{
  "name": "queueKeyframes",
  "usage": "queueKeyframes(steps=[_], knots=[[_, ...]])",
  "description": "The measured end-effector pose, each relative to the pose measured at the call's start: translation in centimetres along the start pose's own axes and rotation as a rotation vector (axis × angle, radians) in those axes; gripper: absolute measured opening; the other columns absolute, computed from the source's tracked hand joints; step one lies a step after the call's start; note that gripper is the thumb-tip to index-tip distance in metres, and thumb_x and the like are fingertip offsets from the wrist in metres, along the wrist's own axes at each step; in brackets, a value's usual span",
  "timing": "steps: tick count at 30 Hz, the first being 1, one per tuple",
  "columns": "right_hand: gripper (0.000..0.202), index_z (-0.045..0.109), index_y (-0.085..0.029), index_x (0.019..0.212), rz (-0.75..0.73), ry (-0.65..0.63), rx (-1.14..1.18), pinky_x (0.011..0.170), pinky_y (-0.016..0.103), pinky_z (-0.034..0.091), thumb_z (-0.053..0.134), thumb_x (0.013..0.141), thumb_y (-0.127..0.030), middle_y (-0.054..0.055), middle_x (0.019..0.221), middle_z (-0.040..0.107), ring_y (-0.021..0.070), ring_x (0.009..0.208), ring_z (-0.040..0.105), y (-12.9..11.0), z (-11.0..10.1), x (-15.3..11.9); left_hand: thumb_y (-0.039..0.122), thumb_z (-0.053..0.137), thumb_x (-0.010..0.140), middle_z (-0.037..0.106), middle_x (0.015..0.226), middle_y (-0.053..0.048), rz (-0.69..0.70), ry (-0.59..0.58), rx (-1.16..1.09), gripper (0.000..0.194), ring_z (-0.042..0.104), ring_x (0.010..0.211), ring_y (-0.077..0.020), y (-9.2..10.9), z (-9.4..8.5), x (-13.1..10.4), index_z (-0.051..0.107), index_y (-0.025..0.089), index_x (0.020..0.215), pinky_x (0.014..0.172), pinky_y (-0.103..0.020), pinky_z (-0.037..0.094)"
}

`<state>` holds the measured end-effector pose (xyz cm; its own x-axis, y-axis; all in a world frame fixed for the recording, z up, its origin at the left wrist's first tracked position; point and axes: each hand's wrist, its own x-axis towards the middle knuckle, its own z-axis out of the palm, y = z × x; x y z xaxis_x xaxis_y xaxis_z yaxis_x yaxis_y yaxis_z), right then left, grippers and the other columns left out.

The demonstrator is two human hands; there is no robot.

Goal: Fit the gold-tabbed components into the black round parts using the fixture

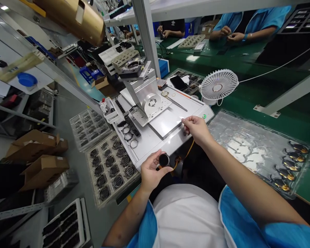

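My left hand (152, 171) is closed round a round black watch case (164, 159), held by its edge between thumb and fingers with the dark face turned up. It is just in front of the white workstation's near edge. My right hand (196, 129) hovers by the front right of the white workstation (170, 121), thumb and forefinger pinched together. A small pale speck shows at those fingertips, too small to name. Beyond that hand lie tweezers (177, 104) on the white surface. A metal fixture (150, 98) stands on the workstation, further left.
Left of the workstation is a tray of round watch parts (110, 162), with thin rings (129, 136) nearby. A clear plastic tray (237, 137) with several watch parts lies right. A white fan (218, 86) stands behind it. Across the green bench, co-workers' hands (231, 34) are busy.
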<state>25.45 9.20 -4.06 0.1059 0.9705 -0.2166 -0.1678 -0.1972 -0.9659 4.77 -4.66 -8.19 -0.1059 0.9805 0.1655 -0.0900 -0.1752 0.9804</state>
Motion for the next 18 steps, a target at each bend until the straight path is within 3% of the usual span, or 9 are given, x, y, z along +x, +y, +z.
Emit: queueKeyframes(steps=[3,7,10,18], knots=[[0.049,0.055,-0.021,0.07,0.008,-0.192,-0.025,0.036,0.021,0.036,0.09,0.067,-0.055,-0.003,0.05,0.057,0.0091,0.038,0.045,0.6,0.2,-3.9,0.013,0.096,0.061,0.079,0.12,-0.014,0.067,0.013,0.106,0.075,0.077,0.108,-0.027,-0.1,0.3,-0.3,0.07,0.022,0.13,0.097,-0.037,0.064],[0.047,0.059,-0.019,0.072,0.195,-0.502,-0.073,0.037,0.02,0.039,0.088,0.067,-0.055,-0.001,0.052,0.062,0.0104,0.037,0.049,1.3,0.6,-8.8,0.014,0.093,0.068,0.076,0.126,-0.014,0.132,-0.031,0.221,0.077,0.076,0.112,-0.0271,-0.1,0.7,-0.5,0.065,0.024,0.138,0.095,-0.035,0.065],[0.045,0.059,-0.018,0.071,0.237,-0.527,-0.081,0.038,0.02,0.041,0.087,0.069,-0.054,0.0,0.053,0.063,0.0102,0.038,0.051,1.7,0.9,-10.3,0.016,0.089,0.073,0.076,0.126,-0.014,0.162,-0.04,0.282,0.07,0.076,0.111,-0.0277,0.0,0.9,-0.4,0.065,0.023,0.138,0.092,-0.035,0.066],[0.043,0.058,-0.019,0.071,0.228,-0.478,-0.088,0.036,0.019,0.041,0.086,0.071,-0.052,-0.001,0.052,0.062,0.0099,0.037,0.05,2.1,1.3,-10.3,0.015,0.087,0.075,0.077,0.124,-0.012,0.228,-0.039,0.333,0.065,0.077,0.11,-0.027,0.0,0.8,-0.4,0.066,0.023,0.136,0.09,-0.033,0.067]])
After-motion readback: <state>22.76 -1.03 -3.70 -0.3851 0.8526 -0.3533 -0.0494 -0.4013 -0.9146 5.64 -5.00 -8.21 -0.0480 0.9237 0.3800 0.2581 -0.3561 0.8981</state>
